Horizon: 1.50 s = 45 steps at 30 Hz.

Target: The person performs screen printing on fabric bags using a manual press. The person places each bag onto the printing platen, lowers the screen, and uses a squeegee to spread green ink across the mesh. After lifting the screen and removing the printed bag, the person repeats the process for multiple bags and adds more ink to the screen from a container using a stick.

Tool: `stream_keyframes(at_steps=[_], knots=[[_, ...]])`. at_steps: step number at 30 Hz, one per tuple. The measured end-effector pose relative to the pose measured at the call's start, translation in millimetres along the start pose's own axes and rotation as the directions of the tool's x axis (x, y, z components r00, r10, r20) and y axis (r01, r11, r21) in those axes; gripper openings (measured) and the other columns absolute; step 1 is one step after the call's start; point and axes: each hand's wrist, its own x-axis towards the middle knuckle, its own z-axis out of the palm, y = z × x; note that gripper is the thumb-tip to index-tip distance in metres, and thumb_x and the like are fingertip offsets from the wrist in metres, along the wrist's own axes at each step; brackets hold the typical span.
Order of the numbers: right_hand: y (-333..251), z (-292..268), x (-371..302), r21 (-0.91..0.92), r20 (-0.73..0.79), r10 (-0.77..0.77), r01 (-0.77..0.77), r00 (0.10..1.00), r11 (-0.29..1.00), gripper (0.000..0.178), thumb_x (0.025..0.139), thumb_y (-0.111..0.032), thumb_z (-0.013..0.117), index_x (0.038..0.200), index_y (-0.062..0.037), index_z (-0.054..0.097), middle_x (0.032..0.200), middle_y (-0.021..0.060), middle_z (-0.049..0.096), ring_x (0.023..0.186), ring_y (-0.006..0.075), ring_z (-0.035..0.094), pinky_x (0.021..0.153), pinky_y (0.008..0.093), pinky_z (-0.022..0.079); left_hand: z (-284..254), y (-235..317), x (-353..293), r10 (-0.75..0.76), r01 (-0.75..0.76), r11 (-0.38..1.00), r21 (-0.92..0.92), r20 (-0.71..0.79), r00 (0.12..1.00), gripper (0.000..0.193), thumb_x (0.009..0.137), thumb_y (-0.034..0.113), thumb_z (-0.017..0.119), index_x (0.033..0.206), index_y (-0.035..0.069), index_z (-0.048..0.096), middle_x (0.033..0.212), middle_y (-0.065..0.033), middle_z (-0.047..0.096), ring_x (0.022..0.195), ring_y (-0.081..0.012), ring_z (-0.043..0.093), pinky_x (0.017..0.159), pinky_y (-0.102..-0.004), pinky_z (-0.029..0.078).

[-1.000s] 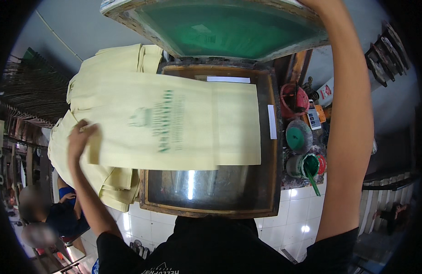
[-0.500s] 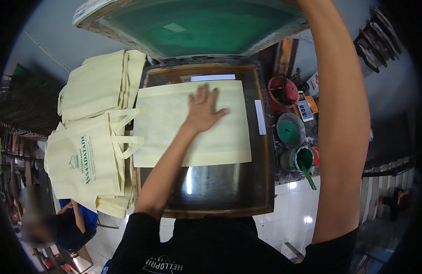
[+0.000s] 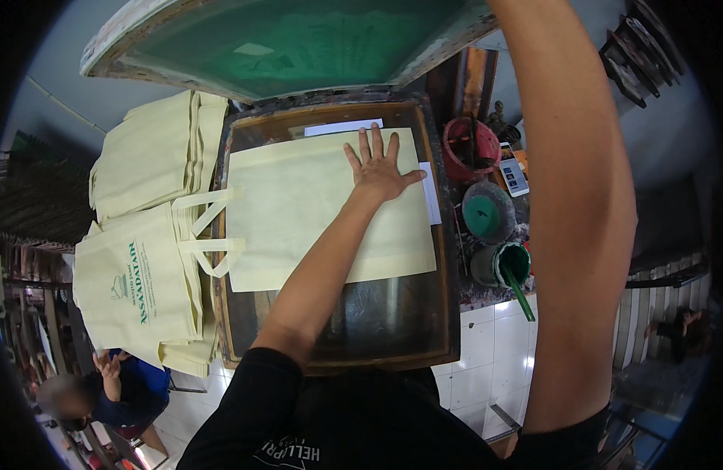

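My left hand (image 3: 381, 171) presses flat on a pale cream cloth bag (image 3: 299, 211), fingers spread, near its upper right part. The bag lies on a dark glossy board (image 3: 338, 329) with a wooden frame, its handles (image 3: 209, 249) pointing left. Its right edge meets a white strip (image 3: 430, 196), and another white strip (image 3: 338, 127) sits along its far edge. My right arm (image 3: 573, 211) reaches up past the top edge of the picture, so the hand is out of sight. Close to it, a printing screen (image 3: 299, 51) with green mesh is tilted up above the board.
Left of the board are stacks of cream bags (image 3: 146, 157), some printed green (image 3: 142, 278). At the right stand a pink bucket (image 3: 467, 153), a bowl of green ink (image 3: 485, 215), a tub with a green handle (image 3: 518, 286) and a phone (image 3: 513, 176). Another person (image 3: 111, 392) sits lower left.
The bag has slid right under my left hand, closing the gap to the right-hand white strip. That hand has shifted right. At lower left, the other person has raised a hand.
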Motion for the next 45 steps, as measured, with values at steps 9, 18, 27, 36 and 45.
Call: stream_keyframes(at_steps=[9, 18, 27, 36, 45], knots=[[0.2, -1.3, -3.3, 0.045, -0.008, -0.032, 0.033, 0.999, 0.998, 0.035, 0.087, -0.033, 0.077, 0.099, -0.0002, 0.079, 0.096, 0.022, 0.076, 0.091, 0.0355, 0.073, 0.086, 0.0458, 0.055, -11.4, 11.7, -3.8, -0.126, 0.128, 0.992, -0.013, 0.085, 0.988, 0.113, 0.08, 0.085, 0.056, 0.166, 0.026, 0.012, 0.171, -0.0204, -0.007, 0.153, -0.0512, -0.017, 0.11, -0.083, -0.002], [-5.0, -7.2, -19.4, 0.073, -0.02, -0.056, 0.057, 0.998, 0.996, 0.033, 0.089, -0.028, 0.075, 0.098, 0.003, 0.078, 0.093, 0.0243, 0.075, 0.085, 0.0367, 0.072, 0.082, 0.0457, 0.055, -30.3, 12.6, -5.0, -0.065, 0.059, 0.996, -0.06, -0.113, 0.991, 0.11, 0.081, 0.078, 0.063, 0.163, 0.017, 0.023, 0.169, -0.0234, 0.012, 0.154, -0.0508, 0.001, 0.117, -0.0729, 0.011], [-54.9, 16.8, -184.2, 0.252, 0.109, -0.004, -0.024, 0.994, 0.968, 0.017, 0.09, -0.02, 0.074, 0.096, -0.0047, 0.072, 0.081, 0.0146, 0.071, 0.071, 0.0342, 0.069, 0.066, 0.0413, 0.052, -67.3, -70.9, -244.6, 0.051, -0.549, -0.079, -0.832, -0.554, 0.831, 0.031, 0.102, 0.014, 0.062, 0.124, -0.008, 0.062, 0.11, -0.02, 0.073, 0.097, -0.0283, 0.074, 0.092, -0.0406, 0.056], [-72.5, 115.7, -353.0, 0.245, 0.291, -0.168, 0.096, 0.942, 0.965, 0.015, 0.093, -0.013, 0.065, 0.105, -0.0051, 0.064, 0.104, 0.0146, 0.071, 0.095, 0.0318, 0.071, 0.078, 0.0432, 0.057, 52.6, -98.2, -315.2, -0.114, 0.191, -0.16, -0.969, 0.21, 0.971, 0.026, 0.098, 0.022, 0.069, 0.099, -0.005, 0.07, 0.084, -0.0146, 0.074, 0.063, -0.0157, 0.068, 0.063, -0.0265, 0.052], [-63.9, 66.9, -308.6, 0.407, 0.658, -0.21, -0.107, 0.723, 0.907, 0.012, 0.094, -0.016, 0.067, 0.097, -0.0044, 0.065, 0.081, 0.0157, 0.068, 0.074, 0.0362, 0.068, 0.063, 0.0469, 0.052, 48.8, -103.0, -316.3, -0.127, 0.211, -0.186, -0.96, 0.237, 0.963, 0.024, 0.097, 0.02, 0.07, 0.094, -0.004, 0.069, 0.075, -0.0114, 0.07, 0.056, -0.0151, 0.065, 0.055, -0.0278, 0.051]])
